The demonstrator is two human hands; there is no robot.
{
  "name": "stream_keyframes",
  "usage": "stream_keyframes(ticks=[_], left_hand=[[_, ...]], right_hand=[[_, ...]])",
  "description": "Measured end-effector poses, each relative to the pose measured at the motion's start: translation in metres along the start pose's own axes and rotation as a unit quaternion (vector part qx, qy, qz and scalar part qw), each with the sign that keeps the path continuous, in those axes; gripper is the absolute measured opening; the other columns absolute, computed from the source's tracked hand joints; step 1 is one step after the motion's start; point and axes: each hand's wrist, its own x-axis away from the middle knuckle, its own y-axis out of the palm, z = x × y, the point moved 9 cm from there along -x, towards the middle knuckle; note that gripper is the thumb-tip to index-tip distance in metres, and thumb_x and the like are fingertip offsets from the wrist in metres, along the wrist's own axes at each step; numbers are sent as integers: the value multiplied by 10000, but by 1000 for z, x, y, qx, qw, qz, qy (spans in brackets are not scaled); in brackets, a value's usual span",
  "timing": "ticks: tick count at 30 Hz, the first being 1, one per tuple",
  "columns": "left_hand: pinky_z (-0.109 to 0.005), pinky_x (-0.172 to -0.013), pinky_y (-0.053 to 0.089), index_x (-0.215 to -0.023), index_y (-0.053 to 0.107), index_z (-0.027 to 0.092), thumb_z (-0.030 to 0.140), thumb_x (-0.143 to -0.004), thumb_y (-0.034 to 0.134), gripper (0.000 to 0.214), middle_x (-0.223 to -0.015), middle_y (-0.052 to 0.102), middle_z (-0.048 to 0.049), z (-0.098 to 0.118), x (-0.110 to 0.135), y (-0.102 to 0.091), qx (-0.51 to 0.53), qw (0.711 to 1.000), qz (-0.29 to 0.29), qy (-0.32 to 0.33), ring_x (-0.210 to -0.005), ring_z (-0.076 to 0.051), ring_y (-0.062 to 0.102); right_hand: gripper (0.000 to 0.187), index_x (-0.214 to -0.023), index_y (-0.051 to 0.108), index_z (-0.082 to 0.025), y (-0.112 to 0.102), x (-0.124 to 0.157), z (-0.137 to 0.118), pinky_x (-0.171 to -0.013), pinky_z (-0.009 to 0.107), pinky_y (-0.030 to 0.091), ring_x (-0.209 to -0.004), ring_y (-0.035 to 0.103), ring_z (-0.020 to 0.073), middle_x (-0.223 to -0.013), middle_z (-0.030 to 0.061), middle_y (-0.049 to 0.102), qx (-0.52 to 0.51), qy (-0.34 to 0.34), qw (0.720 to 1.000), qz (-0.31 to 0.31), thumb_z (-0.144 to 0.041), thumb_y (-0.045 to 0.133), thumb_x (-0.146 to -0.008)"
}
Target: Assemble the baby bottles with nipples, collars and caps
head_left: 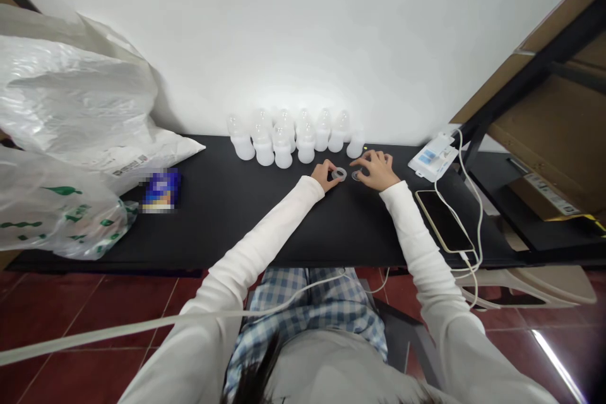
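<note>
My left hand (324, 175) pinches a whitish ring (339, 170) between thumb and fingers, close above the black table. To its right, my right hand (377, 169) has its fingers apart and curved over a small clear piece (356, 175). The thumb is right by that piece; whether it touches I cannot tell. Behind my hands stands a group of several white baby bottles (283, 156) with clear domed caps. One white bottle (355, 146) at the right end of the group is nearest my right hand, its upper part blending into the wall.
A phone (445, 221) with a white cable (478, 202) lies to the right, below a white and blue package (433, 156). Large plastic bags (71, 95) and a blurred blue packet (161, 190) occupy the left. Cardboard boxes (549, 120) are at the far right.
</note>
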Motion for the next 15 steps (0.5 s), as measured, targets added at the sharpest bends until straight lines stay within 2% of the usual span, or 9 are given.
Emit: stream_keyframes(ticks=[2,5,9,12,15], left_hand=[[-351,-912,447,-808,544,215,186,-704,782,261,-927,659,-54,1,-2,0,-58,998,0,21,-934,-219,575],[-396,-974,419,-862,575,206,195,-746,737,200,-983,660,-78,4,-4,6,-115,992,-17,54,-969,-248,582],[-442,-1021,408,-1038,645,174,209,-818,643,222,-1145,640,-135,7,-2,12,-184,979,-23,90,-1077,-290,573],[-449,-1026,434,-1187,647,174,222,-863,567,337,-1202,611,-148,9,0,9,-210,972,-2,105,-1105,-291,573],[-462,-1056,445,-1268,611,165,188,-880,501,405,-1202,611,-147,8,-1,2,-219,968,31,119,-1139,-287,581]], right_hand=[[328,-1173,666,-287,-16,-23,0,-944,609,391,-1075,500,351,-1169,136,557,-39,1,999,34,-345,580,-862],[426,-1318,557,-212,-32,-70,-2,-977,646,382,-1151,484,391,-1259,191,507,-81,4,992,92,-394,475,-942],[553,-1369,465,-138,-22,-122,-12,-1021,702,332,-1261,426,432,-1313,233,477,-84,28,988,128,-525,375,-983],[553,-1331,470,-107,-9,-136,-22,-1055,691,302,-1296,407,422,-1316,251,487,-62,61,987,132,-530,349,-996],[502,-1266,495,-89,-13,-129,-29,-1053,649,320,-1275,425,400,-1289,251,504,-29,92,987,128,-499,391,-994]])
